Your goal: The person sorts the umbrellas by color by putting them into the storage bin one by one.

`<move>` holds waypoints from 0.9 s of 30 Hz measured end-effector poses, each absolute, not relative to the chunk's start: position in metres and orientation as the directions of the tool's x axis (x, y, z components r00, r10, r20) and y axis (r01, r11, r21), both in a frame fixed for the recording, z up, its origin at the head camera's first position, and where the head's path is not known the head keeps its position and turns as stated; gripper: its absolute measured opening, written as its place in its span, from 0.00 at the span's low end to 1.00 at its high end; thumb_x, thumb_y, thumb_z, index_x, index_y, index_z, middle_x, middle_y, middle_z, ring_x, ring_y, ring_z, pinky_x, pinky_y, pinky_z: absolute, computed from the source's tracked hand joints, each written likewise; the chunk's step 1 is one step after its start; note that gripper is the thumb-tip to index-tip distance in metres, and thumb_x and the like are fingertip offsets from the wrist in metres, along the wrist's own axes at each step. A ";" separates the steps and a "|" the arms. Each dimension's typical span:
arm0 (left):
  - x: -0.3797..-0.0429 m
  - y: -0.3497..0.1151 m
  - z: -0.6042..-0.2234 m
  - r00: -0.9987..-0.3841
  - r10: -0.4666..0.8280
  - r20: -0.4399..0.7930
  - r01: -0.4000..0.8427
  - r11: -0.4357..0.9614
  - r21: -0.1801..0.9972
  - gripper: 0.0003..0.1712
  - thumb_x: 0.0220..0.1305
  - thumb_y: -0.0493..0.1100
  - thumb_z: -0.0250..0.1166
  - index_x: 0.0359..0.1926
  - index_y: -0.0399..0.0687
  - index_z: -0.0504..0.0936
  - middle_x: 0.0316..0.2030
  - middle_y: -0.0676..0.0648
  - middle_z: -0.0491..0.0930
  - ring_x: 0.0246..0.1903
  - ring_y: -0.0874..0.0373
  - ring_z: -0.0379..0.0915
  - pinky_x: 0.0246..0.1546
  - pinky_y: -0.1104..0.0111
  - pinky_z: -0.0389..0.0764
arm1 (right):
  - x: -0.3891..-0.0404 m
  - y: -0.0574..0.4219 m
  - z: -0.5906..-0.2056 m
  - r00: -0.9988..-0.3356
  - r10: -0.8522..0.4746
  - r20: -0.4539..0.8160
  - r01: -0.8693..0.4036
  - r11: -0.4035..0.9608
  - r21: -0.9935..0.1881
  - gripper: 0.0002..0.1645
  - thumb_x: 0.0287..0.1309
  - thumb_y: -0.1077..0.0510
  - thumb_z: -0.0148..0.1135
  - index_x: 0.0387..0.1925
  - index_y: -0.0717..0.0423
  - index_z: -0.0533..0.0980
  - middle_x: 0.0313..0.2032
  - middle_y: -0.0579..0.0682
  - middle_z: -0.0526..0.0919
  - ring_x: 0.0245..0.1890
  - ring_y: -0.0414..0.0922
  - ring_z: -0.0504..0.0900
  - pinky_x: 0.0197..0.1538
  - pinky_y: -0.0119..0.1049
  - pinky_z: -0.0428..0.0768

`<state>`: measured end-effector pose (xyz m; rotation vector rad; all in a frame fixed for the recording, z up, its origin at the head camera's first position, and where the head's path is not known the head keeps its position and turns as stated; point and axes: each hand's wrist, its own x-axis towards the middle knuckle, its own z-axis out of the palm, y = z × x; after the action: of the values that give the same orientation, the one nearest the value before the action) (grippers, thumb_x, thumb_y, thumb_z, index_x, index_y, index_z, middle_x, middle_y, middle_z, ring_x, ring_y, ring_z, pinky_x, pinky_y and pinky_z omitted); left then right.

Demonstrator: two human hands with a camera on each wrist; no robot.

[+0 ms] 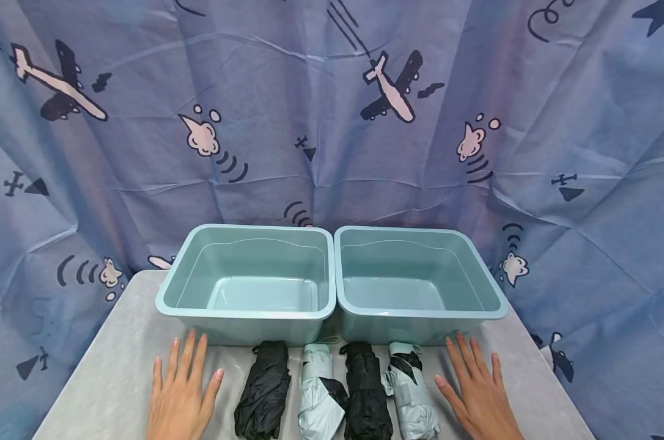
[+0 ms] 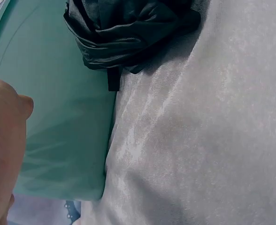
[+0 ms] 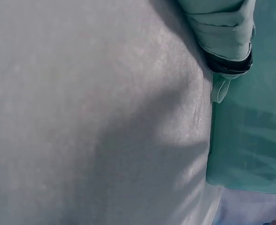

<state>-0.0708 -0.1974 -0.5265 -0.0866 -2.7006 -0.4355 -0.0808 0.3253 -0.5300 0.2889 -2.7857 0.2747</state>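
My left hand (image 1: 180, 391) is spread with straight fingers at the left of a row of folded umbrellas, touching none of them. The right hand (image 1: 479, 391) is spread the same way at the row's right end. Between them lie a black umbrella (image 1: 263, 388), a pale mint umbrella (image 1: 318, 415), a second black umbrella (image 1: 367, 394) and a second pale mint umbrella (image 1: 413, 400). The left wrist view shows the dark folds of an umbrella (image 2: 128, 40) near part of a hand (image 2: 4, 145). In the right wrist view a pale umbrella (image 3: 222, 35) has a small loop at its end.
Two mint-green bins, the left bin (image 1: 244, 315) and the right bin (image 1: 420, 314), stand side by side behind the umbrellas. Nothing shows inside either. A light grey cloth covers the table (image 1: 117, 360). A blue patterned curtain (image 1: 332, 146) hangs behind.
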 end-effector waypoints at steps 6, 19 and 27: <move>-0.072 -0.198 -0.525 -0.902 0.005 0.431 0.139 0.950 0.281 0.41 0.70 0.53 0.64 0.75 0.38 0.63 0.74 0.33 0.58 0.74 0.34 0.45 0.72 0.38 0.33 | -0.080 0.325 -0.528 -0.934 -0.149 0.324 -0.209 0.965 -0.159 0.49 0.68 0.40 0.62 0.79 0.54 0.54 0.77 0.62 0.54 0.79 0.51 0.34 0.72 0.62 0.23; -0.075 -0.196 -0.521 -0.827 0.015 0.562 0.222 0.927 0.301 0.30 0.62 0.46 0.70 0.61 0.32 0.77 0.61 0.32 0.74 0.63 0.32 0.65 0.59 0.39 0.64 | -0.083 0.325 -0.526 -0.888 -0.175 0.425 -0.267 0.949 -0.169 0.34 0.60 0.47 0.71 0.63 0.62 0.76 0.59 0.64 0.77 0.58 0.64 0.73 0.60 0.67 0.65; -0.073 -0.195 -0.518 -0.845 -0.023 0.534 0.183 0.926 0.330 0.21 0.60 0.44 0.72 0.49 0.34 0.84 0.46 0.36 0.83 0.46 0.36 0.77 0.44 0.41 0.75 | -0.081 0.319 -0.523 -0.906 -0.108 0.409 -0.203 0.959 -0.197 0.23 0.56 0.50 0.75 0.49 0.60 0.83 0.44 0.57 0.83 0.44 0.59 0.81 0.46 0.61 0.78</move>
<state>-0.0725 -0.1947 -0.5180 -0.1139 -2.5320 -0.5036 -0.0809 0.3194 -0.5233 0.2241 -2.7069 0.3312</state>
